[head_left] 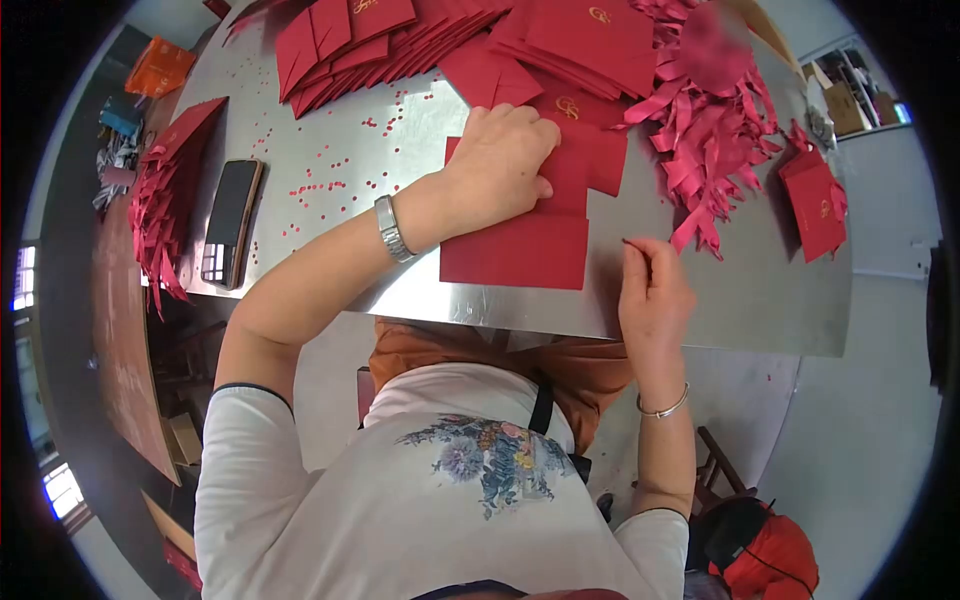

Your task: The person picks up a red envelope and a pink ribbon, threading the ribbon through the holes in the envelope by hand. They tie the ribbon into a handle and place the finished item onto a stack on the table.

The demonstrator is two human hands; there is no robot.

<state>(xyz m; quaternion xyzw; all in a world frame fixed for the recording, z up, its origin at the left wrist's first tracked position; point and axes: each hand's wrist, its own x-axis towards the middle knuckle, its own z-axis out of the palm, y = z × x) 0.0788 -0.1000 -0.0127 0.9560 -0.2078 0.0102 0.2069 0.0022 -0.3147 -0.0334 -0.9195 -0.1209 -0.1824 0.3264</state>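
Note:
A dark red paper envelope (515, 255) lies unfolded and flat near the front edge of the metal table. My left hand (500, 165), its fingers curled, presses down on the envelope's upper part and hides some of it. Just right of the envelope, my right hand (655, 295) is raised with thumb and forefinger pinched together. A tiny dark red spot shows at its fingertips, too small to identify. Behind my left hand lie another red envelope with its pointed flap (490, 75) and a red piece with a gold emblem (570, 105).
Stacked red envelopes (390, 65) and gold-marked ones (590, 40) fill the back. Red ribbons (710, 150) heap at right, near a ribboned red packet (812, 205). A phone (232, 220), small red paper dots (325, 187) and a ribboned pile (170, 190) lie left.

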